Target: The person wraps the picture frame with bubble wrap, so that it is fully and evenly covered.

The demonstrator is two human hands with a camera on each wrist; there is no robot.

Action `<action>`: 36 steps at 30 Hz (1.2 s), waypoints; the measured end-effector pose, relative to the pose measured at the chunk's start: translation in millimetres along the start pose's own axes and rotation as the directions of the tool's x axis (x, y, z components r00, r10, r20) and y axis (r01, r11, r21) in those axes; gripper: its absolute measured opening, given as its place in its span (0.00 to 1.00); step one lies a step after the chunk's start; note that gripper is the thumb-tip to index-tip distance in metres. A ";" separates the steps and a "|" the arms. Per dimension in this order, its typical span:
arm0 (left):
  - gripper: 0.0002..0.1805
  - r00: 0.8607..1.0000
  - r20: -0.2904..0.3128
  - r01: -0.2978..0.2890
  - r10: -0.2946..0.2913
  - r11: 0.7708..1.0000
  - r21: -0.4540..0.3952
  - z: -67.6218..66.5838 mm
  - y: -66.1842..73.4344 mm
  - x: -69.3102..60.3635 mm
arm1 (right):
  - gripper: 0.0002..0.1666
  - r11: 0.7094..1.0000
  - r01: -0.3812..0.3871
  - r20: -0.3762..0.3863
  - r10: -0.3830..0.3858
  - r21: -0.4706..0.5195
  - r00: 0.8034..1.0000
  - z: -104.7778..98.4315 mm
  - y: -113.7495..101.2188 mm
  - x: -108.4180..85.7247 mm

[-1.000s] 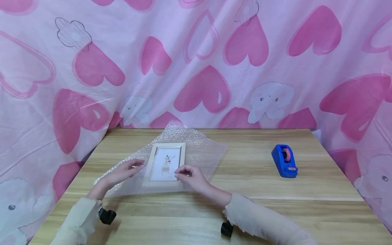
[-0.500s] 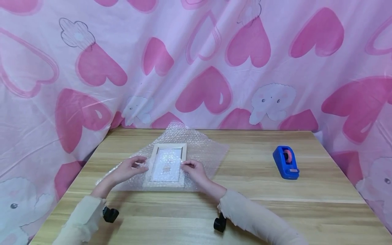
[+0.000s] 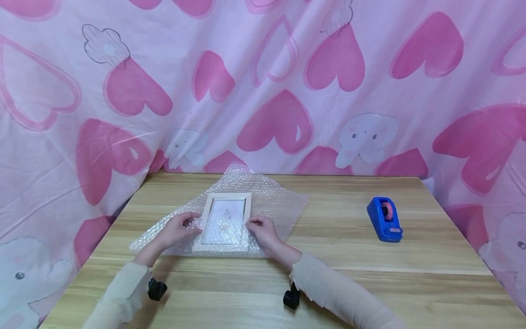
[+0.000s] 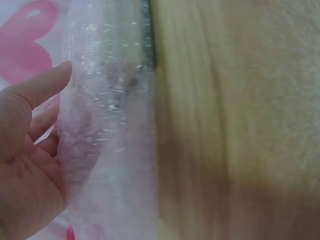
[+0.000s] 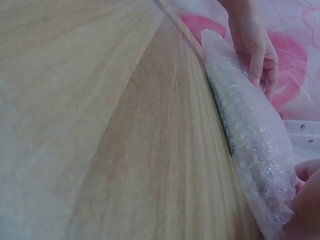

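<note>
A light-framed picture (image 3: 226, 219) lies on a sheet of bubble wrap (image 3: 263, 187), with a folded-over layer across its lower part. My left hand (image 3: 176, 230) touches the fold beside the frame's left edge, thumb and fingers apart; in the left wrist view the thumb of the left hand (image 4: 32, 135) meets the wrap (image 4: 110, 130) and some fingers show behind it. My right hand (image 3: 266, 234) pinches the wrap at the frame's right edge. The right wrist view shows the right hand (image 5: 306, 200) at the near end of the wrap (image 5: 250, 120), its fingers partly hidden.
A blue tape dispenser (image 3: 385, 219) with pink tape stands at the right of the wooden table (image 3: 349, 265). Behind the table hangs a pink heart-patterned cloth (image 3: 271, 123).
The near part of the wrap has come over the picture, covering its lower part. The right hand has moved slightly right, off the picture to the frame's edge; the left hand has shifted right.
</note>
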State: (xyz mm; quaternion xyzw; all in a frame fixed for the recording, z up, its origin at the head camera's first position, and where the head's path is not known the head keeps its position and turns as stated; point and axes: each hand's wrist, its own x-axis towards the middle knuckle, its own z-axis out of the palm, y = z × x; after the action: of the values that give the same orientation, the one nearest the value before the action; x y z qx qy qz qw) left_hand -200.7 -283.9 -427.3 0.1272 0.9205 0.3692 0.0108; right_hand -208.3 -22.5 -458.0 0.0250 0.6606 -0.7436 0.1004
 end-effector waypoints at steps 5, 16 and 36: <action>0.24 0.999 0.001 0.032 -0.032 0.999 -0.010 5.8 -4.5 0.3 | 0.19 0.994 0.034 -0.001 -0.034 -0.101 0.999 -1.4 0.3 -0.2; 0.23 0.998 -0.063 -0.016 0.023 0.995 0.098 12.8 -6.0 -2.0 | 0.26 0.971 0.105 0.069 -0.092 -0.216 0.993 -1.0 2.2 -4.1; 0.38 0.993 -0.024 -0.096 0.112 0.925 0.369 21.2 3.6 -14.5 | 0.46 0.899 0.136 0.130 -0.089 -0.416 0.987 -2.0 -0.8 -4.5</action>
State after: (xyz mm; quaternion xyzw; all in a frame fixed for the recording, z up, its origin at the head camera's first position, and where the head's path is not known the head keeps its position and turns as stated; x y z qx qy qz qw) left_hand -183.5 -270.6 -441.3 0.1673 0.9653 0.1934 -0.0532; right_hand -204.2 -19.9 -456.6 -0.0759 0.8000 -0.5874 0.0958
